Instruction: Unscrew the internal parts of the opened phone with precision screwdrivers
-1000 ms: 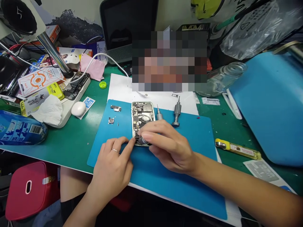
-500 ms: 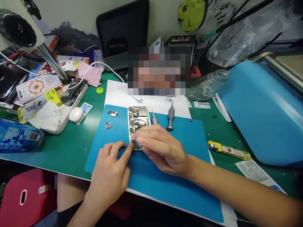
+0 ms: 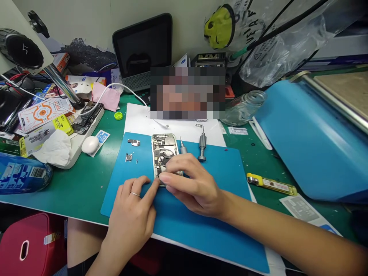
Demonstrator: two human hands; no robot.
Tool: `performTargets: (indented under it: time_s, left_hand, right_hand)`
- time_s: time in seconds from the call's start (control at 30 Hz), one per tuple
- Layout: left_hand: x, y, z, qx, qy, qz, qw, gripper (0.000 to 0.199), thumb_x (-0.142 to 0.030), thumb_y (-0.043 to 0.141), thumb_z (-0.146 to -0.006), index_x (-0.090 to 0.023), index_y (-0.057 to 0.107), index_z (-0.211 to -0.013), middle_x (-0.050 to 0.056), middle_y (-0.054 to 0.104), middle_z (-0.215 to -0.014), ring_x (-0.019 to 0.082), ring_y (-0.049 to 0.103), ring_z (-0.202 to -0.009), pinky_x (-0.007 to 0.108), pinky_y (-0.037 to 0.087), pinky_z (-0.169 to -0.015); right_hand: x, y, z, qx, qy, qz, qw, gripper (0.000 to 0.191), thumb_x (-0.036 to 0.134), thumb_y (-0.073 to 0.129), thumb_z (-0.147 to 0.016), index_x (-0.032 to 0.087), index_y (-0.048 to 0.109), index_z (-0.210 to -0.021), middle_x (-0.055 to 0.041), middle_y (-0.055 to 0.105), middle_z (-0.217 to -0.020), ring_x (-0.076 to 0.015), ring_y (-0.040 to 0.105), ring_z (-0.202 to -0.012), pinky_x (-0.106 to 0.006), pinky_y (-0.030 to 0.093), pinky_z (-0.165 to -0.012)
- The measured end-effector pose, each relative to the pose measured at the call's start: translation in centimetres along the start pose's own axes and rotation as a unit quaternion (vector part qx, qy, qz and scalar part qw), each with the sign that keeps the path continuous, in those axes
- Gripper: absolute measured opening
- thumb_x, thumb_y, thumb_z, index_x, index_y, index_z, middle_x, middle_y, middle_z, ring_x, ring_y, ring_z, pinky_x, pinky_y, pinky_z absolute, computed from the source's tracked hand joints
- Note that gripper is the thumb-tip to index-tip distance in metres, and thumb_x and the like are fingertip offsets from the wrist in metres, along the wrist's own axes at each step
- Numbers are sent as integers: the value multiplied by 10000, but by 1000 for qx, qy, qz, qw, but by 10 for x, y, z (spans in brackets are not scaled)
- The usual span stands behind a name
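Note:
An opened phone with its inner parts exposed lies upright on a blue mat. My left hand, wearing a ring, rests on the mat with its index finger stretched to the phone's lower left edge. The other fingers are loosely bent. Over the phone's lower end, my right hand is closed in a pinch. Whatever it may hold is hidden by the fingers. Two grey screwdrivers, one short and one larger, stand just right of the phone. Small phone parts lie to its left.
Behind the mat is white paper with a white cable. A glass jar, a yellow cutter and a blue sheet are on the right. Boxes, a white earbud case and a microscope stand crowd the left.
The camera view has shifted slightly. My right fingertips have moved a little left over the phone's lower end, and my left index finger stays at its edge.

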State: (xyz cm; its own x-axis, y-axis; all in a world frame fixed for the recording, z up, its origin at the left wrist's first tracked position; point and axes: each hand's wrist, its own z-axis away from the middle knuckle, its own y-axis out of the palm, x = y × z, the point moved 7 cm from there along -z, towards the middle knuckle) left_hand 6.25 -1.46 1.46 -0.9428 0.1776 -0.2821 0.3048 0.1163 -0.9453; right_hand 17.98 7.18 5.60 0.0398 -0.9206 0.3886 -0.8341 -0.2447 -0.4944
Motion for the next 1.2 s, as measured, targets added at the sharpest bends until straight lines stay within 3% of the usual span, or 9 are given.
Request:
performTargets:
  time_s: [0.2,0.33,0.5,0.63,0.8,0.93,1.1,1.2]
  left_hand:
    - [0,1,1,1,0,-1,1000,557,-78,449,-919,-206,475,-1461,131,537,-1285,299,479,-1092,442,434,-848]
    - [1,1,0,3,-4,-3,1000,555,-78,453,-916,-209,481,-1454,130,545,-1238,302,480,-1073,435,436,-826]
    - [0,1,-1,3,4,-2,1000,583,-68,453,-911,-204,452,-1477,131,529,-1277,300,473,-1094,440,433,-845]
    - [1,1,0,1,-4,-5,1000,573,-76,458,-914,-212,466,-1471,127,544,-1233,297,481,-1066,428,434,-816]
    - [-1,1,0,-1,5,-10,1000,570,-80,444,-920,-212,462,-1474,126,536,-1272,294,482,-1085,431,436,-839]
    - [1,1,1,-2,-2,-15,1000,556,-84,447,-919,-214,484,-1458,125,550,-1236,296,488,-1066,422,434,-814]
    - [0,1,0,-1,6,-7,1000,574,-78,445,-920,-207,454,-1480,127,532,-1272,296,479,-1086,436,434,-835]
    - [0,1,0,1,5,-5,1000,577,-78,449,-921,-208,451,-1483,127,531,-1261,296,475,-1085,437,433,-834]
  right_hand:
    - [4,1,0,4,-25,-40,999,476,44,499,-930,164,474,-1390,-107,690,-1038,-201,642,-996,-391,586,-869]
    - [2,1,1,0,-12,-11,1000,390,86,541,-927,206,549,-1298,-64,640,-916,-194,606,-898,-372,585,-793]
    - [4,1,1,-4,-28,-41,999,460,32,517,-918,136,486,-1366,-119,679,-1050,-203,639,-1012,-388,583,-886]
    - [3,1,1,-2,-18,-15,1000,405,87,552,-930,190,530,-1321,-71,655,-933,-189,627,-902,-364,589,-809]
    - [3,3,1,2,-17,-43,999,467,69,475,-957,171,444,-1412,-107,687,-1058,-201,647,-1028,-396,594,-874]
    - [3,3,2,2,-18,-15,1000,395,114,544,-952,193,508,-1337,-77,662,-948,-194,627,-914,-376,594,-804]
    - [4,3,1,6,-25,-48,999,439,41,481,-942,133,472,-1371,-128,675,-1065,-206,635,-1024,-389,584,-883]
    - [3,3,1,2,-20,-30,999,433,64,529,-939,169,489,-1358,-91,680,-978,-194,633,-941,-376,589,-841]
